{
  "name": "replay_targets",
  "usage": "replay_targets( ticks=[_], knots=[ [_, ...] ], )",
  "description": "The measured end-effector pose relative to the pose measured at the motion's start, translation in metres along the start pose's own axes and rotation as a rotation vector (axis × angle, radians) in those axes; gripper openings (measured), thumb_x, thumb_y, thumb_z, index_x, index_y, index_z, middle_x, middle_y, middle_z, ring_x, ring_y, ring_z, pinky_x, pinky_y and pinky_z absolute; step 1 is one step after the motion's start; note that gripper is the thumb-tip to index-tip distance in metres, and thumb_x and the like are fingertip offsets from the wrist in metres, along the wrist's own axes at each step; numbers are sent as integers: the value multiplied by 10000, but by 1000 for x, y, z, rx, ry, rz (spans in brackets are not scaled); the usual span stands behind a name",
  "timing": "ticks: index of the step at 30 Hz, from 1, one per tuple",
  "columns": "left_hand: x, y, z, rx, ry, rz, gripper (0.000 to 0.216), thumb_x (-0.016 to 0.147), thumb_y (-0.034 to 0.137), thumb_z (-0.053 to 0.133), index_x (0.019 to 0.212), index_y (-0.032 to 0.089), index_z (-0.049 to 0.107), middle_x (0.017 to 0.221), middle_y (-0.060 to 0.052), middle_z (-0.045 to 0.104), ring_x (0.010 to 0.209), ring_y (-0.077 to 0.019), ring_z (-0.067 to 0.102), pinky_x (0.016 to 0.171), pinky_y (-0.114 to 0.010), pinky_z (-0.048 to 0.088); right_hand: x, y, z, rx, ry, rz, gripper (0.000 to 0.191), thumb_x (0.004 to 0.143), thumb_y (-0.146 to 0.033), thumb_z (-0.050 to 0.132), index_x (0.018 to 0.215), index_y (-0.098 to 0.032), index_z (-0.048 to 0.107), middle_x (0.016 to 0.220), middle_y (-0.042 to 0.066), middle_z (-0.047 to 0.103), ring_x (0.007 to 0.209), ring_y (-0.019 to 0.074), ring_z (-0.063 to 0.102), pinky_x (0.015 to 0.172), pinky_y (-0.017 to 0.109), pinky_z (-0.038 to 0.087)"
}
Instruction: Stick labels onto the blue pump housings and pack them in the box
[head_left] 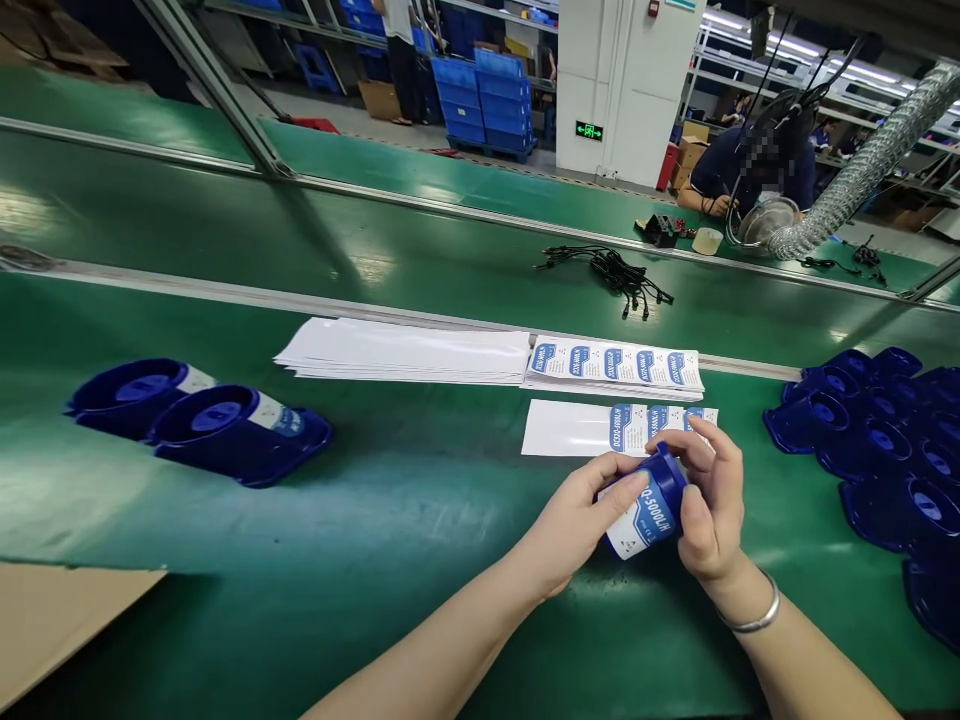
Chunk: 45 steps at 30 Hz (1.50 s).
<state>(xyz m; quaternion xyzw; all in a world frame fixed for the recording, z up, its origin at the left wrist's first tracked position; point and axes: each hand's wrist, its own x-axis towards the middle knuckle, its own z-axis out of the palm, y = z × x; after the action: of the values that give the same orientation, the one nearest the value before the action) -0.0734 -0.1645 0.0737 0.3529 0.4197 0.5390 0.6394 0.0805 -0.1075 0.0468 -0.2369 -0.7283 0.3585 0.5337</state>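
Note:
A dark blue plastic housing (670, 480) is held between my two hands, tilted, above the green bench. A white and blue label (642, 518) printed "5000L/H" lies on its curved side. My left hand (581, 520) grips it from the left, the thumb pressed on the label. From the right, my right hand (712, 500) closes its curved fingers and thumb about the rim end. Just behind my hands is a label sheet (566, 428) with some labels at its right end and bare backing on its left.
Stacked label sheets (615, 365) lie beside blank white sheets (405, 350). Two labelled blue housings (232, 430) stand left; several more housings (877, 445) crowd the right. Black cables (611, 272) lie beyond the rail. A co-worker (750, 165) sits across, near a silver duct (862, 170).

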Motion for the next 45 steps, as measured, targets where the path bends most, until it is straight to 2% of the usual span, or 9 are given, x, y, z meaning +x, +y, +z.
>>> replay_targets(
  ticks=[4,9,17,21,25,28,31,38,45],
  knots=[
    [-2,0,-2,297,-15,137,385,912,475,620,1156,178,641,1187,-101,668,1072,-258,605,946,-392,470,0,0,0,7,14,28,529,973,-405,489,1463,-246,372,1164,121,626,1066,302,624,936,538,474],
    [-4,-1,-6,513,-16,233,357,918,435,593,1175,187,614,1197,-112,670,1085,-278,615,968,-428,467,0,0,-1,31,16,42,527,975,-417,480,1459,-244,364,1139,119,637,1054,303,630,924,544,477],
    [-7,0,3,720,57,168,638,685,303,803,1264,206,553,1255,-108,626,1135,-301,591,978,-452,472,4,4,0,-15,-3,55,532,971,-408,485,1457,-234,355,1114,113,658,1029,291,642,897,514,486],
    [-7,2,4,632,85,154,680,612,316,873,1224,216,594,1227,-100,638,1128,-315,581,980,-446,456,7,5,-2,-6,-38,23,542,962,-444,477,1442,-230,349,1116,116,650,1019,292,642,898,526,495],
    [-2,3,2,79,66,20,457,777,510,759,1086,184,679,1078,-84,690,1001,-259,618,876,-369,479,8,1,-5,-4,-42,-18,551,957,-476,461,1441,-241,342,1151,125,633,1060,308,639,897,533,508],
    [0,-1,2,-276,88,-120,342,831,476,737,936,152,700,918,-57,690,864,-185,626,791,-301,478,8,-2,-3,-14,-126,-126,568,947,-475,482,1448,-247,343,1160,127,636,1078,317,639,881,528,525],
    [1,-3,2,-399,69,-203,309,772,409,819,870,149,683,846,-31,670,793,-147,615,756,-276,472,7,-5,-1,-23,-164,-193,566,944,-441,500,1454,-239,359,1152,127,635,1088,318,634,872,517,535],
    [-5,-2,6,-227,60,-76,335,799,464,780,886,168,649,866,-7,639,836,-147,581,807,-280,461,5,-5,-2,-68,-147,-133,534,968,-368,471,1472,-223,375,1182,135,613,1082,307,627,911,524,520],
    [-4,-5,5,267,65,156,307,886,439,648,1067,193,624,1127,-88,652,1058,-260,587,958,-392,441,3,-5,-5,-119,-151,-4,527,982,-382,439,1481,-235,355,1209,135,608,1096,306,629,932,530,517]
  ],
)
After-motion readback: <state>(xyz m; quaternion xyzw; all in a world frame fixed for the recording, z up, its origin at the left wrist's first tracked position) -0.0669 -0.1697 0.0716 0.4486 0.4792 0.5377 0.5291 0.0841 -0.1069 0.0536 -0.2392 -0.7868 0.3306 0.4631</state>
